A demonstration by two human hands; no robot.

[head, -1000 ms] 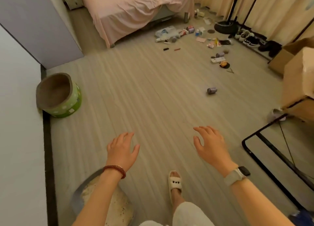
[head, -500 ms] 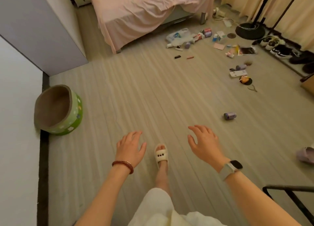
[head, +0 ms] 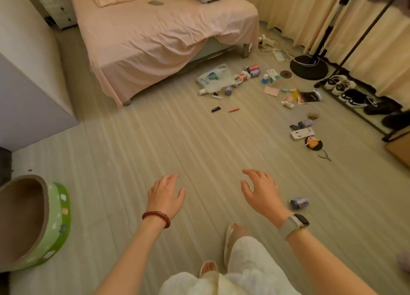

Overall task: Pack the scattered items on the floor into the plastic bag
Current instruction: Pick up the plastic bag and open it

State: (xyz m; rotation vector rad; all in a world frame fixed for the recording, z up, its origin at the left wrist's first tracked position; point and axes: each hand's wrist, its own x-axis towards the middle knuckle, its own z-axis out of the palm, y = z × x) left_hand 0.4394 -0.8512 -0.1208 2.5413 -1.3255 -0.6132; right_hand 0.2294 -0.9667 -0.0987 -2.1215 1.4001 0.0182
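While both hands (head: 213, 197) hover spread and empty, pale plank floor (head: 155, 152), pink bed (head: 159, 39), scattered items (head: 255, 83)

Bed (head: 159, 34) at 11 o'clock, plastic bag (head: 214, 77) on floor (head: 155, 143) just before its foot; small items scattered from 12 to 2 o'clock; lone can (head: 299, 203) at 3 o'clock beside right hand (head: 260, 191); round bin (head: 33, 223) at 9 o'clock; shoes (head: 346, 90) along curtain at 2 o'clock

Wood floor (head: 155, 152): plastic bag (head: 213, 78), scattered items, purple can (head: 299, 203).
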